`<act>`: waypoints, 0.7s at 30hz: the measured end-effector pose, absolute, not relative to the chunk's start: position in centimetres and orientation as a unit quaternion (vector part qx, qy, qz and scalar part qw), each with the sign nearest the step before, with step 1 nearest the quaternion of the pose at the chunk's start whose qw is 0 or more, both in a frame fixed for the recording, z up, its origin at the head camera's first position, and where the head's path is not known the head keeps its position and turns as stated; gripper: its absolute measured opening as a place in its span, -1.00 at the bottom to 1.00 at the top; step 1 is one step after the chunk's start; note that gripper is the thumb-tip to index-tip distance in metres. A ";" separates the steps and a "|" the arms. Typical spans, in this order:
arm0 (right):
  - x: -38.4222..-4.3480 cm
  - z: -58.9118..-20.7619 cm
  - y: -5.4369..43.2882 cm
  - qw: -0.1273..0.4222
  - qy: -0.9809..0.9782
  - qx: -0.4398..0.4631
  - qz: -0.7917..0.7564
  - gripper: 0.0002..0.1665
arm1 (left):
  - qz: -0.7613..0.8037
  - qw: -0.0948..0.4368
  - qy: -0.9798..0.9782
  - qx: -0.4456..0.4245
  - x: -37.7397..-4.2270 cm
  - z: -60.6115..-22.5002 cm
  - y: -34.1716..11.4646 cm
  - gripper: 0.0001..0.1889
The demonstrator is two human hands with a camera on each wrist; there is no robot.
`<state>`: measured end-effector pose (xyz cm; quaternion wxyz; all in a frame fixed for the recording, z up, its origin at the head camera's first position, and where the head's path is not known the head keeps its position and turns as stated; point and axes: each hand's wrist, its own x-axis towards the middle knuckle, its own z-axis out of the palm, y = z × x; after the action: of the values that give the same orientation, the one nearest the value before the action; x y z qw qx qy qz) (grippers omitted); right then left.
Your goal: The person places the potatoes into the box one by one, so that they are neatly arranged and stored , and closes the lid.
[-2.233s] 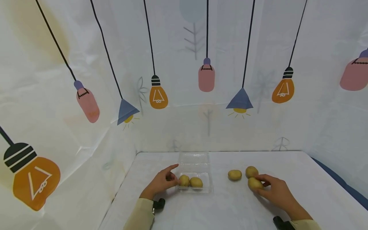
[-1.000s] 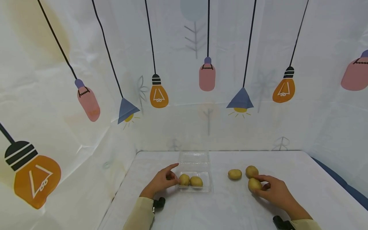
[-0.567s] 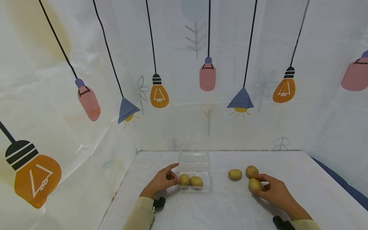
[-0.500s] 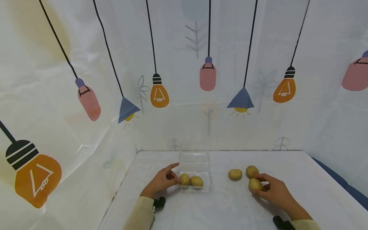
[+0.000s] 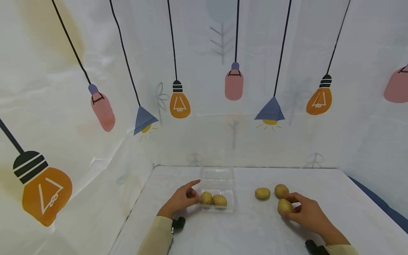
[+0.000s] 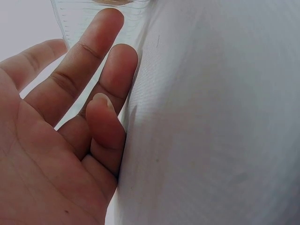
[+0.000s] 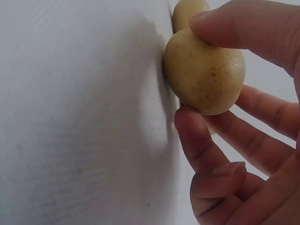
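Pinched between the thumb and fingers of my right hand (image 5: 306,213) is a small round potato (image 5: 284,206). In the right wrist view that potato (image 7: 205,70) sits low against the white cloth, with another potato (image 7: 187,13) partly hidden behind it. The head view has this second potato (image 5: 282,191) just beyond the held one, and a third potato (image 5: 262,193) a little to its left. My left hand (image 5: 180,200) rests at the left side of a clear plastic box (image 5: 231,207), fingers loosely spread. Inside the box lie two potatoes, one on the left (image 5: 206,198) and one on the right (image 5: 220,200).
The box's clear lid (image 5: 217,173) is folded back away from me. A white cloth covers the table (image 5: 242,230). Behind it hangs a pale curtain (image 5: 204,141) printed with lamps and bulbs, which also closes off the left side.
The head view has shifted slightly, so everything appears a little further right. Both hands keep their places, the right on its potato and the left at the box.
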<state>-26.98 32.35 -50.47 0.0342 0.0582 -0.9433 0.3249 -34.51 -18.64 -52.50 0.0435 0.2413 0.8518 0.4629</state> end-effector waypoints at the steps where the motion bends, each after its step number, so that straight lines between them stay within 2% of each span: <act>1: -27.0 -50.3 32.4 0.029 -0.943 0.058 0.327 -0.20 | 0.463 0.044 0.852 0.242 -34.5 -52.4 -18.6 -0.12; 11: -27.8 -49.7 31.9 -0.002 -0.940 0.081 0.331 -0.26 | 0.454 0.044 0.858 0.235 -34.4 -52.0 -18.6 -0.12; 16: -28.0 -49.3 31.3 0.011 -0.936 0.108 0.335 -0.20 | 0.461 0.044 0.853 0.240 -34.4 -52.4 -18.6 -0.13; 21: -28.5 -48.5 30.5 0.030 -0.920 0.185 0.344 -0.22 | 0.467 0.044 0.848 0.246 -34.3 -52.4 -18.5 -0.13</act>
<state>-28.47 30.53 -48.45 0.0304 0.1848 -0.9200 0.3442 -34.34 -18.55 -52.39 0.0438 0.2463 0.8481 0.4670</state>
